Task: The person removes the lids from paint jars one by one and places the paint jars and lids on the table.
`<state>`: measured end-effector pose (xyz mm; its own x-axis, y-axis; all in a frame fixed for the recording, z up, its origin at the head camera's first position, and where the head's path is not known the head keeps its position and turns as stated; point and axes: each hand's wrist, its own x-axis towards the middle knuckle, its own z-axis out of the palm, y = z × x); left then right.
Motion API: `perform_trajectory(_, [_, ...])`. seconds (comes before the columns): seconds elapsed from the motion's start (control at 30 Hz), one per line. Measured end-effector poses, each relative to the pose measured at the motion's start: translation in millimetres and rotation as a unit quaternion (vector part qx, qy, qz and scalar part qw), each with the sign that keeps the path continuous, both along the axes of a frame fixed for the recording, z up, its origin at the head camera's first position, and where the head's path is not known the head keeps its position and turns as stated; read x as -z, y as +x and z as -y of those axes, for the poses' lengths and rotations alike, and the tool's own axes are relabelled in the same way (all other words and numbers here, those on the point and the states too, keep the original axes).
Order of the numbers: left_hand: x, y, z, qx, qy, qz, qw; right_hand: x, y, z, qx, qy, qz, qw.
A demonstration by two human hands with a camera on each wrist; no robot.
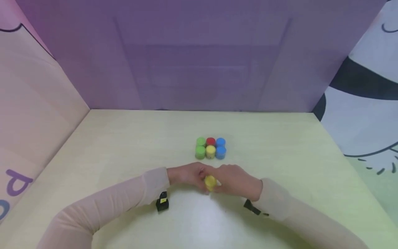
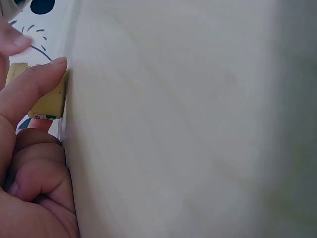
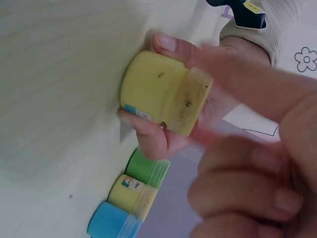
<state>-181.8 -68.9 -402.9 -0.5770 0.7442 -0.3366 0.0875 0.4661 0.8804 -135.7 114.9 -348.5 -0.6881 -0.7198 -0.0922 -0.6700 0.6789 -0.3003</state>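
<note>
A small yellow jar (image 1: pixel 210 182) stands on the table between the two hands. My left hand (image 1: pixel 186 174) grips its lower body, thumb and a finger on opposite sides, as the right wrist view shows. The jar's lid (image 3: pixel 189 101) is on and has dark specks. Around the lid curl the thumb and forefinger of my right hand (image 1: pixel 238 180), blurred in the right wrist view. That hand's other fingers are folded into the palm. In the left wrist view the yellow jar (image 2: pixel 48 103) is partly covered by a left finger.
Beyond the hands, small lidded jars form two rows: green jars (image 1: pixel 200 152) on the left, a red jar (image 1: pixel 210 141) and another yellow jar (image 1: pixel 210 152) in the middle, blue jars (image 1: pixel 220 152) on the right. A purple panel (image 1: pixel 199 76) backs the pale table (image 1: pixel 140 138); printed side walls flank it.
</note>
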Motion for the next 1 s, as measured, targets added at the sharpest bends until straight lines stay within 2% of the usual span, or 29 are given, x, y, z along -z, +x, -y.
perform_trajectory(0.2, [-1.2,-0.4,1.5,-0.002,-0.025,-0.009,0.9996,1.9,3.1,9,0.099,0.005,0.044,0.9941])
perform_trajectory(0.3, [-1.2,-1.7,1.6,0.003,-0.027,-0.009,0.9996,3.2,3.6,13,0.125,0.018,0.051,0.9907])
perform_trajectory(0.4, [-1.0,-3.0,1.2,0.010,-0.024,-0.009,0.9996,4.8,3.2,15,0.132,0.026,0.046,0.9899])
perform_trajectory(0.53, [-0.1,-3.8,0.5,0.015,-0.025,-0.006,0.9996,6.6,2.5,14,0.124,0.027,0.045,0.9909])
perform_trajectory(0.73, [1.8,-3.2,0.2,0.016,-0.026,-0.007,0.9995,6.3,1.1,11,0.085,0.028,0.029,0.9956])
perform_trajectory(1.0, [1.8,-1.7,0.8,0.007,0.012,0.009,0.9999,2.7,-1.1,2,-0.007,0.009,-0.016,0.9998])
